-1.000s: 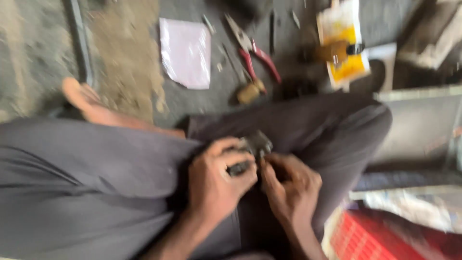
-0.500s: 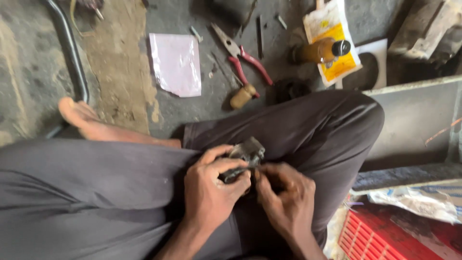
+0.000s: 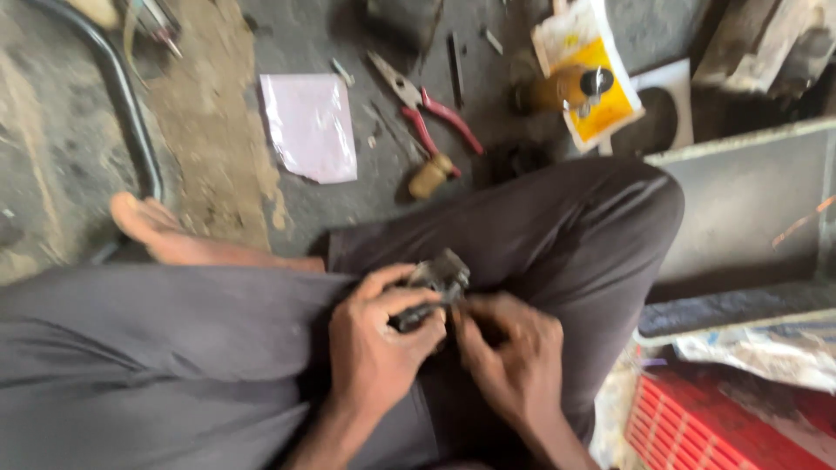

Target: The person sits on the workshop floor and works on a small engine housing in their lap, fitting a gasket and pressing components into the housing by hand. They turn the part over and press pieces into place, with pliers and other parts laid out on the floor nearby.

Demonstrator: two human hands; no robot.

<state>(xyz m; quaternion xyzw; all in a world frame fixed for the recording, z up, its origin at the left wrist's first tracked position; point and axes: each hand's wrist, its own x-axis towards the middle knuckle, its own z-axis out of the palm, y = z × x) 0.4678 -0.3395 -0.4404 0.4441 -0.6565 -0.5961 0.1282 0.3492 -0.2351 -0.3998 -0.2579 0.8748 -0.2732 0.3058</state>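
- The person sits cross-legged on the floor (image 3: 331, 35), both hands meeting over the lap, right in the middle of the head view.
- Left hand (image 3: 379, 348): its grip is wrapped tight around a small dark metal part (image 3: 440, 277), thumb laid across the top. The grey end of the part pokes out at about 1 o'clock from the knuckles.
- Right hand (image 3: 514, 357): it sits touching the left, at 3 o'clock from it, fingertips curled in against the part's lower end. Whether that grip is pinching something small or only pressing is not clear; the fingers hide the contact point and the frame is soft.
- Judgement on doing this well: the left hand should serve as the vice, braced against the thigh so the part does not twist, while the right does the fine work in short, controlled moves. Keeping it low over the grey trousers (image 3: 192, 348) means anything that drops lands in the lap, not in the dirt.
- At 12 o'clock from the hands, well apart on the floor, lie red-handled pliers (image 3: 431, 113), with a short stubby brass-coloured piece (image 3: 431, 176) just below them.
- A pale plastic sheet (image 3: 309, 126) lies at 11 o'clock, and a yellow-and-white packet (image 3: 588, 74) at 1 o'clock.
- A bare foot (image 3: 165, 231) rests at 10 o'clock; a red crate (image 3: 697, 426) sits at 4 o'clock.
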